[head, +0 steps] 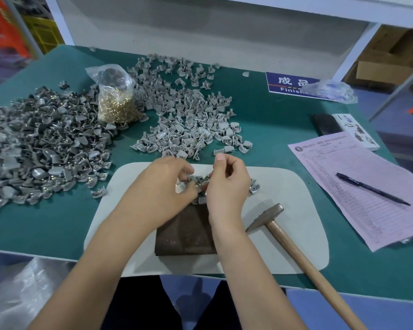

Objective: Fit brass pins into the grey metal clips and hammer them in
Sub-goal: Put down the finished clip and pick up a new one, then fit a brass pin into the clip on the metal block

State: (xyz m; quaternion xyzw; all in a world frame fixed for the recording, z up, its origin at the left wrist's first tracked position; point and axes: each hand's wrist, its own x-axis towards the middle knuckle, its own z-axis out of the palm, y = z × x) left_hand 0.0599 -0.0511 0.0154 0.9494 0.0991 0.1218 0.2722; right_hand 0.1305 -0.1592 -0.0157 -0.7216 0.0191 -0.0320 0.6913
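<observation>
- Two bare forearms in view from the bottom edge, no sleeves reaching the wrists or elbows.
- Left hand (163, 184) and right hand (227, 184) both ungloved; no rings, watch or bracelet showing.
- Short, trimmed fingernails, one seen plainly on the right thumb.
- Dark trousers (138, 306), black or deep navy, covering both legs below the table edge.
- No markings or logos visible on the clothing.
</observation>
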